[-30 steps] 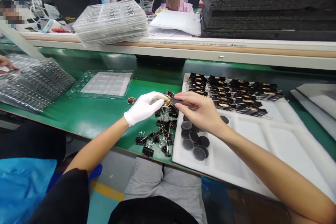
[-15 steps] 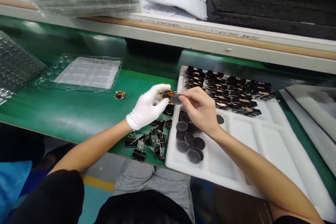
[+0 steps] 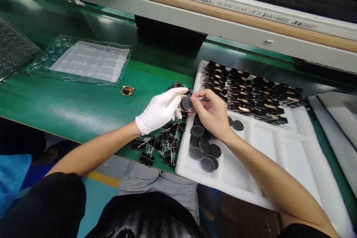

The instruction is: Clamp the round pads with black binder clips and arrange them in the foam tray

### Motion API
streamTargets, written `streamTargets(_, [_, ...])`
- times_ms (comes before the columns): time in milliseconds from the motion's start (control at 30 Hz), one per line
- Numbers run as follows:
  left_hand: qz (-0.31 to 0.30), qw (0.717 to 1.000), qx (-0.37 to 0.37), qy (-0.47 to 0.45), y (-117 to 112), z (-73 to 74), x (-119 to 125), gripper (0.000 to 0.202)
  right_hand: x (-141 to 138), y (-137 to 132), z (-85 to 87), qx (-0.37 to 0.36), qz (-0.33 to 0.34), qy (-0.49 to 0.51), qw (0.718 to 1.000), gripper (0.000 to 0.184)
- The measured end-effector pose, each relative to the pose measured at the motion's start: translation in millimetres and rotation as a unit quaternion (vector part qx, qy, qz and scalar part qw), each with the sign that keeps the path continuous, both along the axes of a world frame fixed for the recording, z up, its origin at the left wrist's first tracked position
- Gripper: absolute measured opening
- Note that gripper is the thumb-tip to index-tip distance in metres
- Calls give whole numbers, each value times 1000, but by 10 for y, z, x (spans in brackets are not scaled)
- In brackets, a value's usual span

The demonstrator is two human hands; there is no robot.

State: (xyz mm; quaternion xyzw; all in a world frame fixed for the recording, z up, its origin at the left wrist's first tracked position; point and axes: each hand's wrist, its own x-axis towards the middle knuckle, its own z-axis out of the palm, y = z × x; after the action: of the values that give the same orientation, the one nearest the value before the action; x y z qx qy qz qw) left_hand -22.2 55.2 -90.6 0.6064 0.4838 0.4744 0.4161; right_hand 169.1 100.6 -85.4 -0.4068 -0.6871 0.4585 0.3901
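My left hand (image 3: 160, 111), in a white glove, pinches a small round gold-rimmed part (image 3: 183, 105). My bare right hand (image 3: 212, 113) presses a dark round pad (image 3: 187, 102) onto that part with thumb and fingers. Both hands meet above a heap of black binder clips (image 3: 160, 145) on the green belt (image 3: 72, 104). Several loose dark round pads (image 3: 203, 150) lie in the white foam tray (image 3: 267, 156) just below my right hand. Rows of clipped assemblies (image 3: 248, 91) fill the tray's far end.
One more gold-rimmed round part (image 3: 127, 90) lies alone on the belt. A clear plastic blister tray (image 3: 83, 61) sits to the far left, with a stack of clear trays (image 3: 12, 50) at the left edge. A raised shelf rail (image 3: 223, 15) runs across the back. More white foam trays (image 3: 338, 115) are at right.
The view has tilted down and closer. My hands have come together, the right one bringing the dark pad against the round part in my left.
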Motion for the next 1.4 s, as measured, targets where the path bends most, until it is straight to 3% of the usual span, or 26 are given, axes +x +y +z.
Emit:
streamTargets(200, [-6, 998, 1, -67, 40, -6, 43, 41, -51, 26, 24, -41, -22, 67, 997, 47])
streamTargets(333, [16, 999, 29, -16, 47, 7, 18, 37, -51, -3, 84, -73, 24, 64, 995, 49])
streamTargets(500, [-6, 996, 47, 77, 103, 198, -240, 34, 15, 14, 203, -99, 56, 46, 992, 40])
streamTargets(600, [44, 959, 69, 271, 185, 285, -498, 43, 33, 120, 330, -117, 33, 69, 990, 34])
streamTargets(700, [11, 895, 15, 446, 265, 243, -700, 46, 24, 261, 475, -136, 6, 111, 984, 28])
streamTargets(767, [-26, 865, -42, 500, 298, 172, -761, 54, 25, 330, 542, -142, -6, 124, 982, 23])
streamTargets(833, [-50, 852, -54, 518, 309, 125, -775, 60, 42, 358, 562, -140, -5, 130, 981, 21])
streamTargets(933, [-71, 888, -33, 453, 284, 175, -753, 59, 84, 340, 521, -138, 10, 125, 982, 24])
streamTargets(1067, [31, 964, -1, 265, 194, 345, -654, 54, 98, 274, 448, -150, 69, 97, 982, 34])
streamTargets(1133, [35, 973, 33, 225, 145, 377, -574, 47, 77, 237, 426, -156, 115, 73, 978, 34])
streamTargets(1267, [-49, 963, 99, 245, 83, 311, -443, 36, 28, 163, 379, -147, 183, 40, 971, 30])
streamTargets(1400, [-42, 969, 119, 212, 93, 228, -432, 49, 5, 111, 351, -118, 194, 55, 972, 28])
